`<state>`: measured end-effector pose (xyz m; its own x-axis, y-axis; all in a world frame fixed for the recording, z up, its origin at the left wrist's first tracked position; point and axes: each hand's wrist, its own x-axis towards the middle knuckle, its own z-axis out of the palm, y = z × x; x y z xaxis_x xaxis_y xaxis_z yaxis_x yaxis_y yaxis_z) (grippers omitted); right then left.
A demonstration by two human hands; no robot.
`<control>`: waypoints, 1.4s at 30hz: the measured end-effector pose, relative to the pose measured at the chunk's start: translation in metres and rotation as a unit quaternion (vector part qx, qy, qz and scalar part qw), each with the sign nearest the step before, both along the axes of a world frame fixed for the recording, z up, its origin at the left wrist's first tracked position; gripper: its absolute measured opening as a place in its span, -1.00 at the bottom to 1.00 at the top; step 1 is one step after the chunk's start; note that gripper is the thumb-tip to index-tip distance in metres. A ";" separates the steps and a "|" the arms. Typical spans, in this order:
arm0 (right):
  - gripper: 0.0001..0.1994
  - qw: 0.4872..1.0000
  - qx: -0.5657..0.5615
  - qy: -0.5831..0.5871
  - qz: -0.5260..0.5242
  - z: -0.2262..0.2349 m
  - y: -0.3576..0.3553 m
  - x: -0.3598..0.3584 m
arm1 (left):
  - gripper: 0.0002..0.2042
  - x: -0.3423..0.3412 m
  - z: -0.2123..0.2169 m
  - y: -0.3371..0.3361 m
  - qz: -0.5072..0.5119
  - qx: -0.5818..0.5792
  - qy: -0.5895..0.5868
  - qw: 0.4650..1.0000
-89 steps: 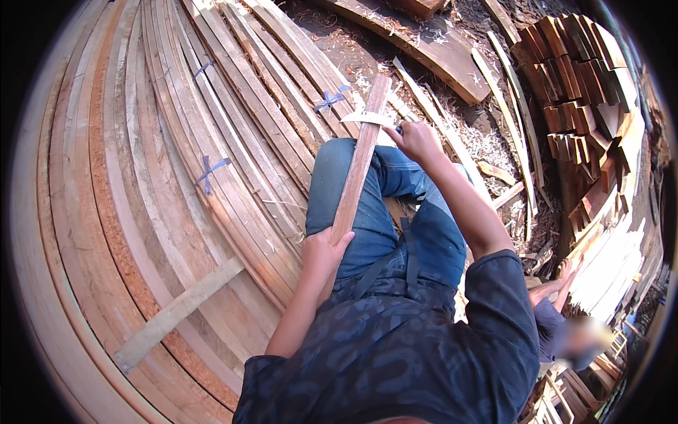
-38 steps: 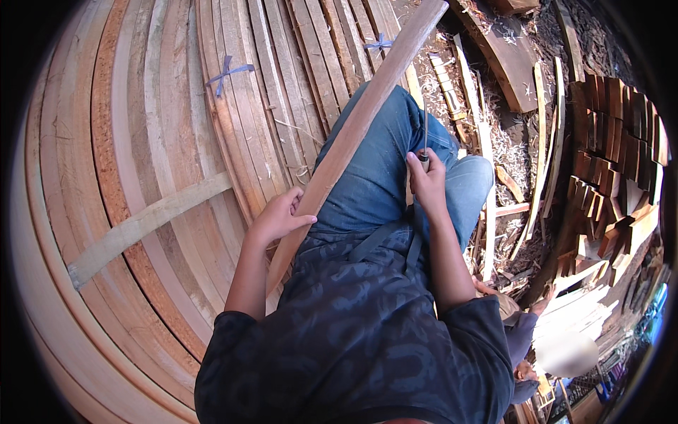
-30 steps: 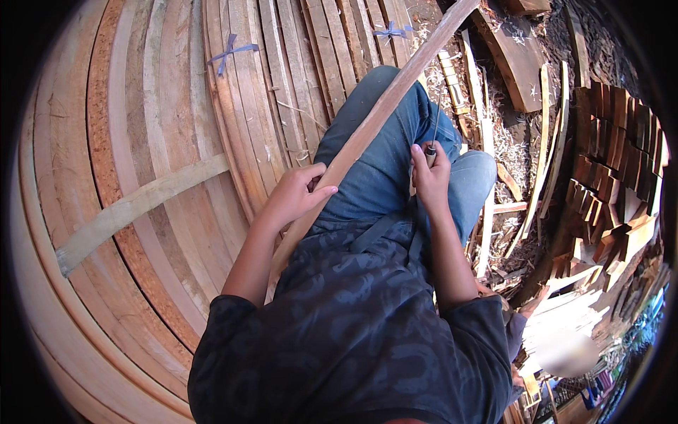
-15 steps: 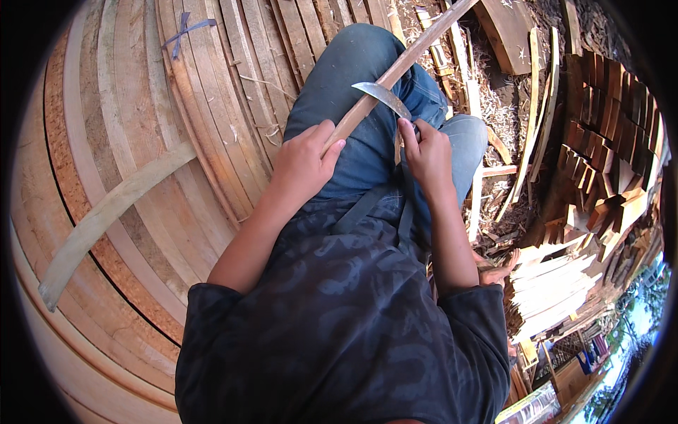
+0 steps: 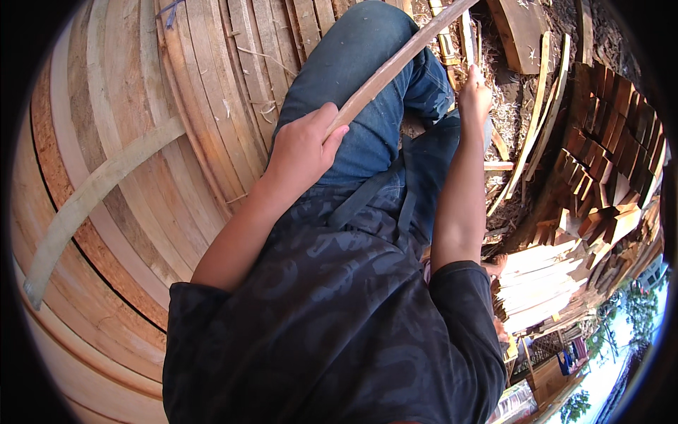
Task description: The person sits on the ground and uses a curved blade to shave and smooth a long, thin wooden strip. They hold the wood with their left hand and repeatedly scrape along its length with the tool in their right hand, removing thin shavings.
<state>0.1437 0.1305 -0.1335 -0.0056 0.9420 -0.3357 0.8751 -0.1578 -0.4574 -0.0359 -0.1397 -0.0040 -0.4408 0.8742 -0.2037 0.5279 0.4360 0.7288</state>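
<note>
My left hand point(image 5: 311, 143) is closed around the near end of a long, narrow wood strip point(image 5: 390, 69). The strip slants over my raised knee toward the top right. My right hand point(image 5: 475, 96) is a fist out to the right, above my other knee and apart from the strip. The curved-blade knife seen in it a moment earlier is hard to make out now, its blade lost against pale wood pieces beyond the fist.
Long planks point(image 5: 134, 205) spread under and left of me, with a curved pale strip point(image 5: 106, 177) across them. Shavings and loose strips point(image 5: 533, 116) litter the ground at right. Stacked cut wood point(image 5: 611, 134) stands farther right. Part of another person's hand point(image 5: 496, 265) shows by a sunlit wood pile point(image 5: 540, 286).
My right hand has moved up and right, taking the knife off the wood strip. My left hand keeps its grip, and the strip has barely shifted. The view has tilted slightly.
</note>
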 end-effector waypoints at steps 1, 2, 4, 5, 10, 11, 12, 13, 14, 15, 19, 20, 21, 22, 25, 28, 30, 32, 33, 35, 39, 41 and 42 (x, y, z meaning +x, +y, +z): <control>-0.24 0.999 0.039 -0.005 -0.021 -0.005 0.015 0.030 | -0.73 0.002 0.001 0.001 -0.015 0.012 -0.008 1.000; -0.23 0.996 0.069 -0.058 0.028 -0.033 0.040 0.069 | -0.74 0.002 0.003 -0.001 -0.023 -0.001 -0.016 1.000; -0.29 0.995 0.060 -0.067 0.053 -0.009 0.041 0.064 | -0.75 -0.002 -0.001 -0.008 0.000 -0.034 -0.021 0.999; -0.31 0.996 0.055 -0.044 0.059 0.003 0.037 0.071 | -0.75 -0.005 -0.002 -0.005 0.002 -0.032 -0.023 0.999; -0.44 0.982 0.071 0.093 0.145 0.054 -0.036 0.042 | -0.75 -0.001 -0.003 0.003 -0.005 -0.050 -0.027 0.998; -0.44 0.975 0.086 0.086 0.185 0.055 -0.049 0.031 | -0.75 0.000 -0.003 0.004 -0.008 -0.057 -0.026 0.998; -0.43 0.972 0.066 0.072 0.213 0.064 -0.061 0.015 | -0.75 0.000 -0.004 0.005 -0.011 -0.054 -0.011 0.998; -0.43 0.968 0.045 0.059 0.241 0.073 -0.071 -0.001 | -0.76 0.001 -0.003 0.004 -0.013 -0.052 0.004 0.999; -0.42 0.962 0.047 0.055 0.262 0.075 -0.078 -0.012 | -0.76 0.001 -0.003 0.004 -0.018 -0.048 0.018 0.999; -0.41 0.956 0.052 0.052 0.282 0.076 -0.080 -0.020 | -0.76 0.000 -0.003 0.004 -0.018 -0.049 0.023 0.998; -0.37 0.919 0.187 -0.004 0.347 0.050 -0.054 -0.025 | -0.76 -0.001 -0.004 0.007 -0.018 -0.047 0.044 0.998; -0.36 0.911 0.201 -0.011 0.360 0.043 -0.046 -0.025 | -0.76 0.000 -0.005 0.008 -0.017 -0.046 0.049 0.998; -0.36 0.906 0.212 -0.006 0.366 0.038 -0.039 -0.026 | -0.76 -0.001 -0.004 0.009 -0.016 -0.045 0.044 0.998; -0.36 0.901 0.223 -0.002 0.373 0.034 -0.033 -0.027 | -0.76 -0.001 -0.003 0.011 -0.016 -0.045 0.039 0.998; -0.36 0.887 0.260 -0.003 0.382 0.025 -0.026 -0.029 | -0.76 -0.001 -0.001 0.013 -0.004 -0.048 0.023 0.999; -0.35 0.885 0.275 -0.004 0.375 0.019 -0.019 -0.026 | -0.75 -0.001 -0.002 0.011 0.000 -0.046 0.017 0.999; -0.36 0.886 0.279 0.010 0.369 0.015 -0.014 -0.023 | -0.75 0.000 -0.002 0.011 -0.002 -0.041 0.021 0.999; -0.36 0.893 0.267 0.015 0.361 0.013 -0.016 -0.022 | -0.75 0.000 -0.001 0.011 -0.004 -0.038 0.027 0.999; -0.37 0.896 0.263 0.009 0.359 0.013 -0.017 -0.021 | -0.75 0.000 -0.002 0.011 -0.007 -0.037 0.030 0.999; -0.39 0.907 0.235 -0.001 0.351 0.020 -0.022 -0.023 | -0.75 -0.001 -0.004 0.010 -0.011 -0.033 0.036 0.999; -0.41 0.910 0.164 -0.010 0.382 0.063 -0.056 -0.020 | -0.75 -0.001 -0.005 0.009 -0.014 -0.042 0.029 0.999; -0.40 0.893 0.184 -0.010 0.411 0.072 -0.066 -0.029 | -0.75 0.002 -0.006 0.007 -0.020 -0.038 0.038 0.998; -0.38 0.897 0.215 -0.039 0.385 0.068 -0.056 -0.033 | -0.75 0.003 -0.006 0.007 -0.021 -0.043 0.038 0.998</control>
<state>0.1109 0.0741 -0.0651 -0.7027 0.7108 0.0306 0.6802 0.6838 -0.2640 -0.0330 -0.1323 -0.0097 -0.4215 0.8726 -0.2468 0.5991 0.4723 0.6466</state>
